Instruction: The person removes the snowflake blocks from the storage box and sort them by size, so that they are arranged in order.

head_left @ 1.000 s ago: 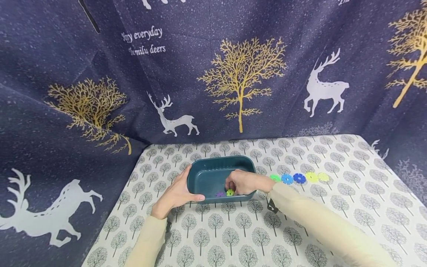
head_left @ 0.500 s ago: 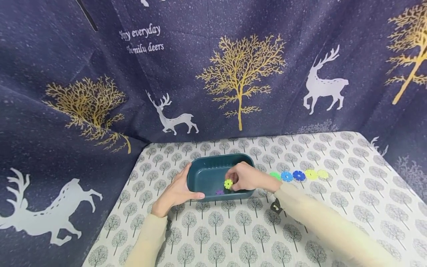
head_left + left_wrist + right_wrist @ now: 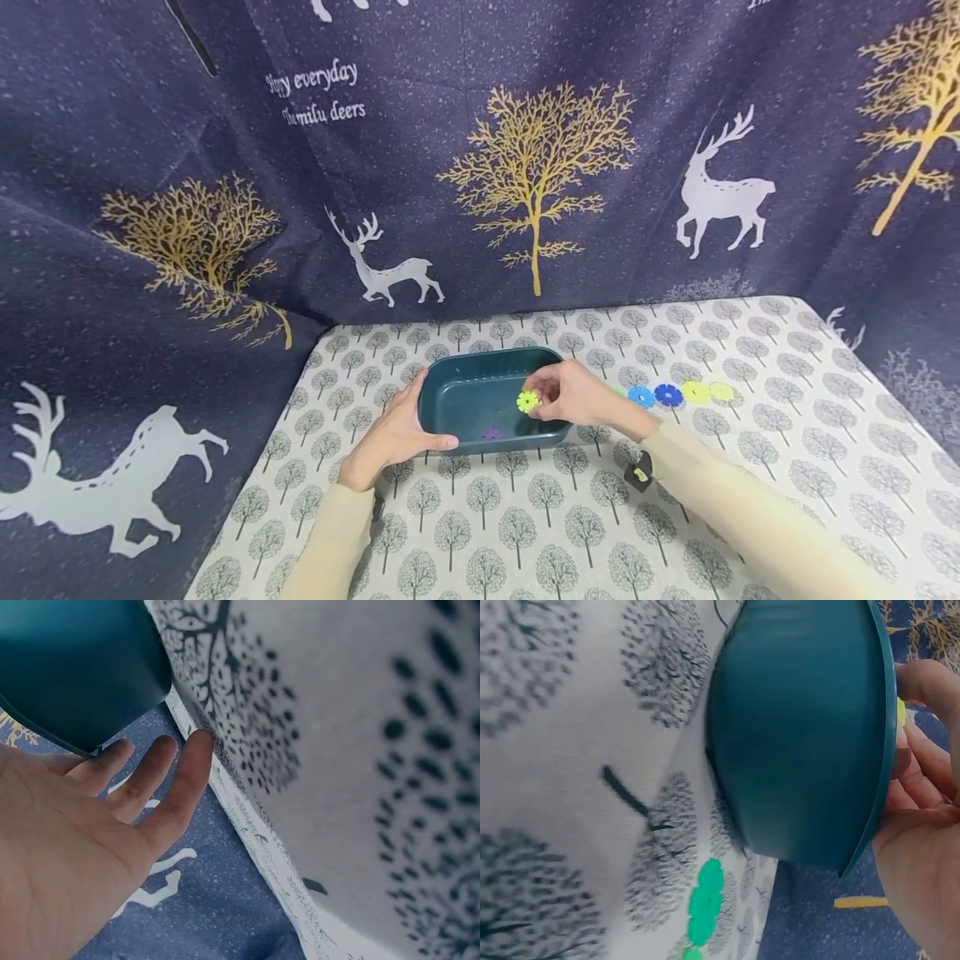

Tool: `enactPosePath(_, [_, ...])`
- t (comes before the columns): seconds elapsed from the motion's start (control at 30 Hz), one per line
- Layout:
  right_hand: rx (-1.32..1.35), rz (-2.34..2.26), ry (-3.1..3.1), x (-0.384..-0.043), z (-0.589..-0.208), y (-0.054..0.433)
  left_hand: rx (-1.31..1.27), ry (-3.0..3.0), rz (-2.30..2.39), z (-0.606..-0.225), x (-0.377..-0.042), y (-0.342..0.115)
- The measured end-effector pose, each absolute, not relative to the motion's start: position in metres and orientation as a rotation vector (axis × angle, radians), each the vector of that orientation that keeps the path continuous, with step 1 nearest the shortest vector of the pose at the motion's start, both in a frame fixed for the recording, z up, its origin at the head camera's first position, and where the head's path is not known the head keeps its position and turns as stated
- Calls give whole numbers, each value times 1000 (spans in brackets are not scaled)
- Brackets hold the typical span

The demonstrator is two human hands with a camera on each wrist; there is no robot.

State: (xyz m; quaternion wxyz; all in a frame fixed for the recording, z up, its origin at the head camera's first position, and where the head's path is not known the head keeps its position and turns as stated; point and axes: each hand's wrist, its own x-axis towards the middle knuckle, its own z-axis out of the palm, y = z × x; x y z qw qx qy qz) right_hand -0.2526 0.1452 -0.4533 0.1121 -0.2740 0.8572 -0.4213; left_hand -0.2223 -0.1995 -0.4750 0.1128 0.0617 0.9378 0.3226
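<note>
A dark teal plastic basin (image 3: 465,400) stands on the table. My left hand (image 3: 397,429) holds its left near corner, thumb over the near rim and fingers along the left side; in the left wrist view the fingers (image 3: 184,780) spread by the outer wall. My right hand (image 3: 573,392) pinches a yellow-green snowflake disc (image 3: 528,402) between thumb and fingers, over the right part of the basin. A purple snowflake disc (image 3: 492,433) lies on the basin floor near the front wall. In the right wrist view the basin wall hides most of the held disc (image 3: 901,712).
Right of the basin, a row of snowflake discs lies on the tree-print cloth: a green disc (image 3: 706,900), a light blue disc (image 3: 641,396), a dark blue disc (image 3: 668,395) and yellow ones (image 3: 696,392). A dark blue deer-print curtain (image 3: 420,167) hangs behind the table.
My right hand has lifted the yellow-green disc from the basin floor and moved it up and right toward the right wall. My left hand has stayed on the corner.
</note>
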Motion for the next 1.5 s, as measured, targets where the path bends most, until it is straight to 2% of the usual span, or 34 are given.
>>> enactPosePath(0.5, [-598,-1475,2526,-235,-457,186,180,2762,927,-478,-222,-198])
enactPosePath(1.5, [-259,-1490,2790,-219,-466,303,190,2749,925,-476,-221,-196])
